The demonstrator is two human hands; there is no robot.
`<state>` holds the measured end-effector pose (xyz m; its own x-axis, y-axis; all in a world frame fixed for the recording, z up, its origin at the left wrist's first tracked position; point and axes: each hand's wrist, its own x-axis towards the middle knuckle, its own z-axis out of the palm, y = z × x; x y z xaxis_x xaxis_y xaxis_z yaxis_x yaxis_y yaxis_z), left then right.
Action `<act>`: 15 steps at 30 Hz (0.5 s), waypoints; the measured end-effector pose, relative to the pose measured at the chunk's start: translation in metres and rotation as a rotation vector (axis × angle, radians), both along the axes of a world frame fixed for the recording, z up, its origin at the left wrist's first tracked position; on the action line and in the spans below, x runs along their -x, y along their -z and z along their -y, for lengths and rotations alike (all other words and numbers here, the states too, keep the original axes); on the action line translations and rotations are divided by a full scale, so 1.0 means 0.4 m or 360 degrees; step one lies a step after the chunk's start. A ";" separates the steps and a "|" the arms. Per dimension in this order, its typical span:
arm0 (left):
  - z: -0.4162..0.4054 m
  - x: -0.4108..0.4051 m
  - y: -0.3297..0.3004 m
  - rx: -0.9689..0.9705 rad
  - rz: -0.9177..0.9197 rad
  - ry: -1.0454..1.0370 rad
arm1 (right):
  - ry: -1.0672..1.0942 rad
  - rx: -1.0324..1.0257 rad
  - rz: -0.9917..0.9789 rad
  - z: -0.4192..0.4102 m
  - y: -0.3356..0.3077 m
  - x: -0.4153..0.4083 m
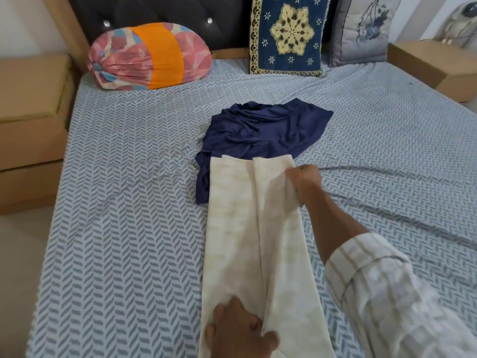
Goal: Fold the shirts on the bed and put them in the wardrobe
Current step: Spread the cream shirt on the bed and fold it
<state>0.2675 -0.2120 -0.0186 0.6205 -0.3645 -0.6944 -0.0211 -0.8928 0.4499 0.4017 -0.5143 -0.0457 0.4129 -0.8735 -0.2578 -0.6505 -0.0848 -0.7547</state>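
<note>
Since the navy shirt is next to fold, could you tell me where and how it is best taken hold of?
Take the navy shirt by its flat far-right corner, coming from the right. That corner lies spread and free, while the near edge is tucked under the cream shirt, which the right hand and left hand are holding.

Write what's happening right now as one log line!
step: folding cream shirt | right hand: grips far end | left hand: grips near end | navy shirt: unfolded, partly under cream shirt | bed

Dark tufted headboard (154, 11), wooden nightstands (31, 120)
</note>
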 end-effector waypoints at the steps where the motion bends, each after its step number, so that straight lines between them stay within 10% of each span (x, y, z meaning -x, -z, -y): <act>1: 0.001 0.000 0.004 -0.0004 0.0012 0.0008 | -0.0044 0.0037 -0.0041 -0.005 0.004 -0.005; 7: 0.001 0.014 0.051 -0.0049 0.0116 0.0138 | -0.0178 0.0920 -0.0081 -0.065 0.009 -0.057; 11: 0.002 0.018 0.066 -0.0048 0.0132 0.0149 | -0.0699 0.0651 -0.0262 -0.103 0.014 -0.111; 15: 0.003 0.020 0.081 -0.0081 0.0145 0.0152 | -0.0489 0.0672 -0.0138 -0.114 0.017 -0.138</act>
<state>0.2596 -0.2131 -0.0511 0.6457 -0.3906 -0.6561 -0.1459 -0.9065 0.3962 0.4570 -0.4687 -0.0526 0.6592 -0.7506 0.0461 -0.6062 -0.5666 -0.5581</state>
